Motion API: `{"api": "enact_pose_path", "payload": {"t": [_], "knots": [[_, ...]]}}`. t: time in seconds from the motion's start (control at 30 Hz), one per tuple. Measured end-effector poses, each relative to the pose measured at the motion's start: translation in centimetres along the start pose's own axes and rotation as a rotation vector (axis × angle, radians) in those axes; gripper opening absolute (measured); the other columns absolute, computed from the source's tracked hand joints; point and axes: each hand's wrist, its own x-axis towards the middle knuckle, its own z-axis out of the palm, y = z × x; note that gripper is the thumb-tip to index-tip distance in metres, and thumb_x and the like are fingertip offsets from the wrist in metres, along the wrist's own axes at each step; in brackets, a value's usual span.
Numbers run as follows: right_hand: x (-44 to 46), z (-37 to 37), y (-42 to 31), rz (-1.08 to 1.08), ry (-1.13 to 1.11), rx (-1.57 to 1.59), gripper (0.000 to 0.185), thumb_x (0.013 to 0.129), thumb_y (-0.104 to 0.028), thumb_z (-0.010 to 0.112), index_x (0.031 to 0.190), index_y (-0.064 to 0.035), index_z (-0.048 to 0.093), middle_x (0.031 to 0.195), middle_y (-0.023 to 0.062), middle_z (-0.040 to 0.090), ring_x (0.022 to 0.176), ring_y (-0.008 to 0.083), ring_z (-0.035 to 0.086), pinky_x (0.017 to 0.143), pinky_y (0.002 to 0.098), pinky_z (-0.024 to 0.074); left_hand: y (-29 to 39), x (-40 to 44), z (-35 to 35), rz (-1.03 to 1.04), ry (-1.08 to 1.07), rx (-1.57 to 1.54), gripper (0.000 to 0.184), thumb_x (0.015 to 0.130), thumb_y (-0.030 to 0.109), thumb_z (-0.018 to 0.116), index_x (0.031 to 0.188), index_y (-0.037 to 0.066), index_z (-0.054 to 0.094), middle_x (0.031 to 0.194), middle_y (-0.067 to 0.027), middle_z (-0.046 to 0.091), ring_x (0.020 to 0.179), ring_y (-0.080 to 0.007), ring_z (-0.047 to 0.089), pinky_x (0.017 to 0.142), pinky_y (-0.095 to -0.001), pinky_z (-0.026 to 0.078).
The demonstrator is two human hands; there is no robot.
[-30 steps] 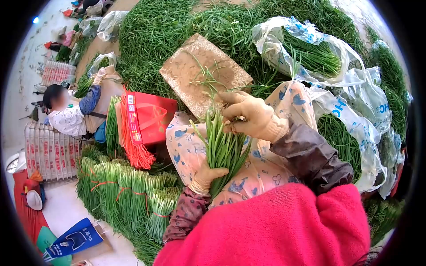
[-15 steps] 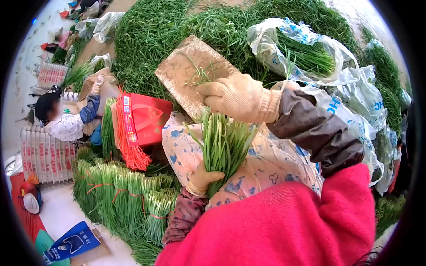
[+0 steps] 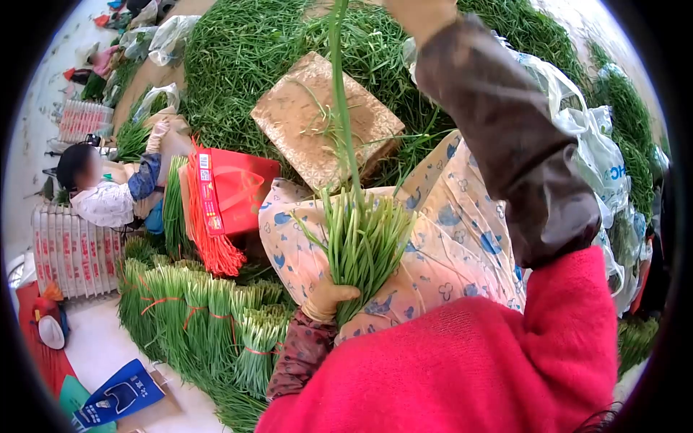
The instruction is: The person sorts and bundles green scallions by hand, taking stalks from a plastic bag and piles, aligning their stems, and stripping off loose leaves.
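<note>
My left hand (image 3: 328,301), in a pale knit glove, is closed around a thick bundle of chives (image 3: 364,249), cut ends up, over my lap. From the bundle a few long chive strands (image 3: 341,94) rise straight up past the top edge. My gloved right hand (image 3: 420,16) is raised at the top edge, its fingers cut off by the frame; the taut strands run up toward it, so it appears to grip them. Below the strands a dirty, foam-like block (image 3: 303,108) carries loose bits of leaf. A patterned cloth (image 3: 462,224) covers my lap.
A big heap of loose chives (image 3: 245,79) lies ahead. At left stand a red bag (image 3: 238,189) with orange ties (image 3: 216,249) and tied chive bundles (image 3: 209,310). Plastic bags (image 3: 606,159) lie at right. Another person (image 3: 108,191) sits at far left.
My right hand has risen from over the block to the top edge, and long strands now stretch upward from the bundle. My left hand keeps its hold in nearly the same place.
</note>
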Motion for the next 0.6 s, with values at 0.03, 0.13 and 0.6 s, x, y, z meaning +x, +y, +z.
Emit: {"api": "enact_pose_path", "payload": {"t": [0.03, 0.13, 0.6], "knots": [[3.3, 0.7, 1.5, 0.091, -0.001, 0.286, 0.013, 0.089, -0.014, 0.055, 0.089, -0.0065, 0.065, 0.077, 0.0081, 0.067, 0.068, 0.0211, 0.062, 0.061, 0.0319, 0.0506, 0.2, 0.1, 0.3, -0.023, -0.033, -0.039, 0.073, 0.063, -0.003, 0.071, 0.131, -0.002, 0.046, 0.121, -0.0137, 0.059, 0.106, -0.0268, 0.06, 0.094, -0.0379, 0.048], [9.6, 2.7, 7.5, -0.069, 0.14, 0.544, 0.014, 0.089, -0.017, 0.056, 0.091, -0.0062, 0.064, 0.078, 0.0074, 0.067, 0.065, 0.0183, 0.062, 0.056, 0.0315, 0.0501, 0.7, 0.3, 1.3, -0.037, -0.064, -0.105, 0.074, 0.063, -0.005, 0.07, 0.133, -0.001, 0.045, 0.123, -0.0142, 0.058, 0.109, -0.0271, 0.059, 0.097, -0.0382, 0.046], [-13.8, 2.5, 3.8, -0.8, -1.631, -0.703, 0.016, 0.075, -0.018, 0.067, 0.09, -0.0124, 0.071, 0.078, 0.0077, 0.068, 0.073, 0.0268, 0.067, 0.058, 0.0384, 0.0526, 0.5, 1.0, 1.3, -0.058, -0.05, -0.04, 0.077, 0.061, -0.001, 0.074, 0.132, -0.001, 0.046, 0.123, -0.0123, 0.059, 0.111, -0.0238, 0.058, 0.098, -0.0356, 0.044]]}}
